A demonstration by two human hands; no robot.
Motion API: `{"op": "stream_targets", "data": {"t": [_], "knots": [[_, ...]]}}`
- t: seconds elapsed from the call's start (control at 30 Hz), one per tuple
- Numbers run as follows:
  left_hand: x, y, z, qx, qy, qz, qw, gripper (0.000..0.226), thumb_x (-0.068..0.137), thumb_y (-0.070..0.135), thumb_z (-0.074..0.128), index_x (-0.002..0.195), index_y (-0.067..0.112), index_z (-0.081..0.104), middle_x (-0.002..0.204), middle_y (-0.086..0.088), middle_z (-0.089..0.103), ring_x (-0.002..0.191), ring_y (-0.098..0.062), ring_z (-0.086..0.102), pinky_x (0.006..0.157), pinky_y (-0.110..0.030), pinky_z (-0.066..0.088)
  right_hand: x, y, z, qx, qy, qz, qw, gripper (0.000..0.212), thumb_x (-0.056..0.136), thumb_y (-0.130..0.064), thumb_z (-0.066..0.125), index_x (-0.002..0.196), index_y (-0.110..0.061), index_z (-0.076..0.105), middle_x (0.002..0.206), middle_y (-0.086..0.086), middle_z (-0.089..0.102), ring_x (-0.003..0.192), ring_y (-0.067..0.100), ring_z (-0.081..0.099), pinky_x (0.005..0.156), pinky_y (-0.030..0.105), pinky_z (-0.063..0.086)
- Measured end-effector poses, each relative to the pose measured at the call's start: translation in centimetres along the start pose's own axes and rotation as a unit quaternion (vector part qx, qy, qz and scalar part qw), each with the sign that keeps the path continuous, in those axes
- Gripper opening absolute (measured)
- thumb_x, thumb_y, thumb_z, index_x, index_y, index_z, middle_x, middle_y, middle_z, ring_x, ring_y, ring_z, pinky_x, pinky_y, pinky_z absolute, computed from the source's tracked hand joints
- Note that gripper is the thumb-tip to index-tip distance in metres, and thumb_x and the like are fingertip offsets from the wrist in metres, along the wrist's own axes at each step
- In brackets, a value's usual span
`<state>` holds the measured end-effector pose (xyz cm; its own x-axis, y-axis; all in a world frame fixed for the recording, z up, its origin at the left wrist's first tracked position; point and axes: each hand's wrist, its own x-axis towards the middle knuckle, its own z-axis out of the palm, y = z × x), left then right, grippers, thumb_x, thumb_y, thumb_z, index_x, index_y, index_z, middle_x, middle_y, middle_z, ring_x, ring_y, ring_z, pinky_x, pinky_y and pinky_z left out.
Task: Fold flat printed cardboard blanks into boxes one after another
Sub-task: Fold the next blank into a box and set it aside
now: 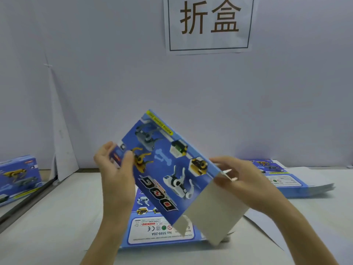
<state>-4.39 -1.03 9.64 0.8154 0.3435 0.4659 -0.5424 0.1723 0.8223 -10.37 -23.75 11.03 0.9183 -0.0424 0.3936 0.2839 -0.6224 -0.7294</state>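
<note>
The blank [168, 169] is held in the air over the stack of flat blanks [162, 236] on the table [57, 217], printed face tilted up toward the wearer with its title upside down and its long axis, as judged, running diagonally from far left to near right. The left hand [114, 165] has a pinching grip on the small end flap [117, 155], and the right hand [242, 182] grasps the edge by the grey inner panel [210, 213]. To do this step well, 1 hand should steady the body while the other turns the panel squarely along its crease.
</note>
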Motion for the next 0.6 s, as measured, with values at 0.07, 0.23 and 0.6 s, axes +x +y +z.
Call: {"op": "stream_targets", "data": {"t": [0.07,0.23,0.6], "knots": [[-0.1,-0.1,-0.3,0.250,-0.027,0.102,0.963,0.069,0.087,0.008,0.066,0.142,0.024,0.029,0.147,-0.002,0.033,0.128,0.003,0.037,0.105,-0.034,0.041,0.1,-0.1,0.1,-0.078,0.100,-0.037,0.991,0.038,0.083,-0.004,0.060,0.106,-0.032,0.072,0.101,-0.014,0.071,0.079,0.000,0.061,0.069,0.008,0.043],[-1.9,0.1,0.2,0.492,-0.384,0.337,0.704,0.112,0.071,0.031,0.068,0.147,0.042,-0.013,0.160,0.007,-0.011,0.145,-0.014,-0.022,0.116,-0.051,-0.012,-0.1,-0.9,1.3,-0.353,0.193,-0.274,0.874,0.033,0.065,0.002,0.060,0.083,-0.019,0.078,0.077,-0.006,0.074,0.064,0.022,0.066,0.065,0.026,0.039],[-1.9,0.1,0.9,0.089,-0.286,0.084,0.950,0.086,0.064,0.034,0.088,0.131,0.049,0.037,0.121,0.012,0.056,0.115,-0.010,0.057,0.083,-0.031,0.056,-0.6,-1.7,1.6,-0.134,0.317,-0.172,0.923,0.056,0.089,-0.034,0.058,0.141,-0.022,0.039,0.142,0.003,0.044,0.126,0.019,0.044,0.105,0.028,0.035]]}}
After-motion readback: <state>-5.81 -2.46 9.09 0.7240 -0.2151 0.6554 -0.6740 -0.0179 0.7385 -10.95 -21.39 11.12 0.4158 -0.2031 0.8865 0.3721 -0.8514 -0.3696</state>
